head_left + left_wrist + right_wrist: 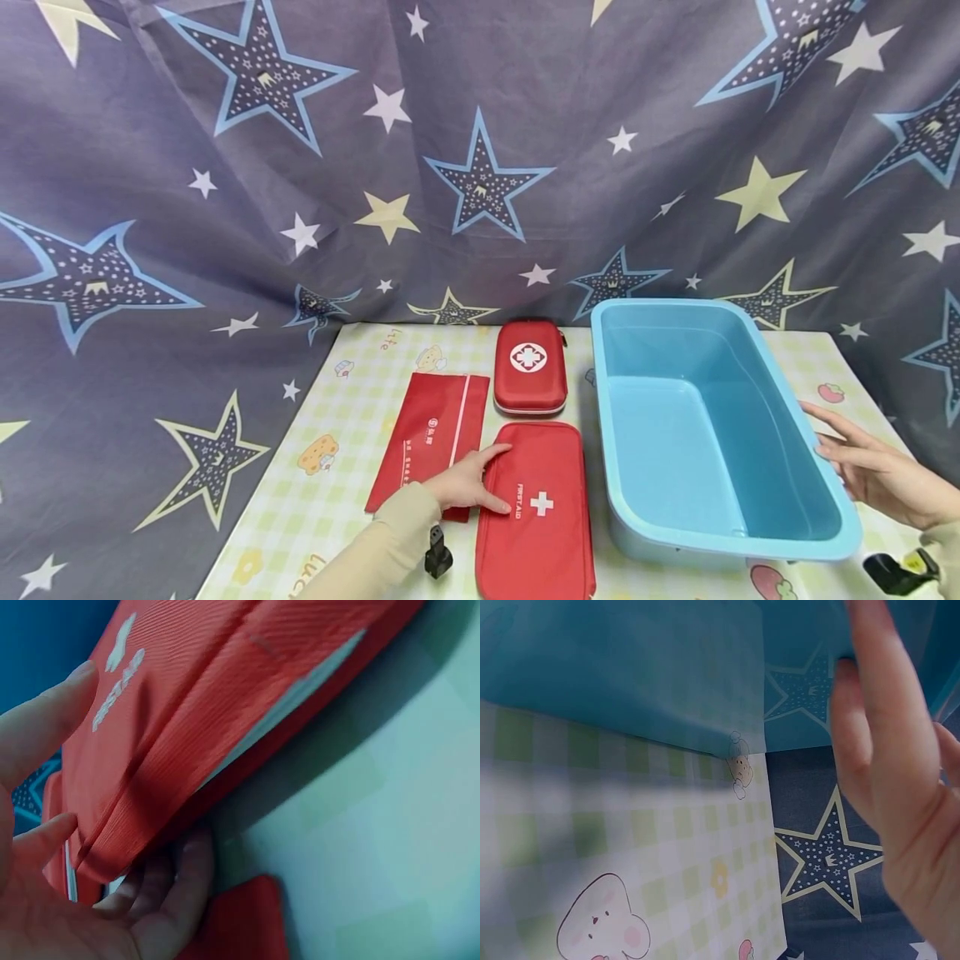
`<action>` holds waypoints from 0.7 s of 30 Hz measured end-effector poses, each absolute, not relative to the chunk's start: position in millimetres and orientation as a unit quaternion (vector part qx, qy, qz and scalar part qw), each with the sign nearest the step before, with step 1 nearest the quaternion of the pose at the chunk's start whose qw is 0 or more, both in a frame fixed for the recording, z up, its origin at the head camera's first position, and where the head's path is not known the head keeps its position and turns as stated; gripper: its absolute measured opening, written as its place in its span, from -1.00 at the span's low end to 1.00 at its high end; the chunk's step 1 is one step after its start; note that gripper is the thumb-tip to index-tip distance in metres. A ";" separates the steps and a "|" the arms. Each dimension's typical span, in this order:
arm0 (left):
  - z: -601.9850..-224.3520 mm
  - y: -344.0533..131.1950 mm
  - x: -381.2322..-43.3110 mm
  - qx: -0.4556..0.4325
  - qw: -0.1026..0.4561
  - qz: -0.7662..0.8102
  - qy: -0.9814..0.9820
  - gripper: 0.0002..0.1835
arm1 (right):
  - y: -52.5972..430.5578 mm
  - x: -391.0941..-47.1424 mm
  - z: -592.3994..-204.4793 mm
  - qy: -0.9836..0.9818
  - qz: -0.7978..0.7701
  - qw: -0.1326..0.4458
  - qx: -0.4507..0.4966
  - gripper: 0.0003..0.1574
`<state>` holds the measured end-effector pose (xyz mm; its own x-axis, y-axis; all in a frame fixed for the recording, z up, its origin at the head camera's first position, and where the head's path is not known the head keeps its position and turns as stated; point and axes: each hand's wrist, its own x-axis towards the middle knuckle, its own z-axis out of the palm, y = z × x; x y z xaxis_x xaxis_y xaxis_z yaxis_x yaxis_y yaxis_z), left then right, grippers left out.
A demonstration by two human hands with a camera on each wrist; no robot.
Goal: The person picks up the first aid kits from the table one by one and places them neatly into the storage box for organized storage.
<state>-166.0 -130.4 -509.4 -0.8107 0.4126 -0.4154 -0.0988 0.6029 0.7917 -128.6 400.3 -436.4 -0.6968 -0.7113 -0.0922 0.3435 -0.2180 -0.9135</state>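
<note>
A red first-aid bag (536,533) with a white cross and lettering lies on the table. My left hand (465,482) grips its left edge; the left wrist view shows the thumb (52,720) over the top face and curled fingers (176,915) under the edge. A flat red pouch (435,433) lies just left of the bag, partly behind the hand. Beyond the bag sits a smaller red hard case (530,367) with a white emblem. My right hand (877,471) is at the right rim of a blue plastic basin (675,442), fingers extended and touching it.
The basin stands upright right of the red items, its inside floor visible. A green-and-white checked cloth (345,417) with cartoon prints covers the table. Behind and at the sides hangs a dark star-patterned curtain (450,275).
</note>
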 end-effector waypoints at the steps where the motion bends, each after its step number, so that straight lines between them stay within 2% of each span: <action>1: -511.0 -129.2 -165.4 0.097 0.284 0.425 0.854 -0.06 | 399.9 -128.8 -436.0 0.518 -0.761 0.347 -0.178 -0.24; 8: -510.8 -121.5 -156.4 0.121 0.237 0.380 0.886 0.07 | 398.7 -129.6 -434.5 0.511 -0.764 0.349 -0.181 -0.24; 21: -517.1 -112.3 -148.7 0.136 0.172 0.331 0.918 0.12 | 402.1 -126.5 -434.8 0.523 -0.761 0.344 -0.168 -0.25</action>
<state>-148.7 -112.3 -517.1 -0.9039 0.3630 -0.2261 0.1354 0.7444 0.6538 -126.5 402.1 -434.8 -0.7063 -0.7003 -0.1039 0.3478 -0.2154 -0.9125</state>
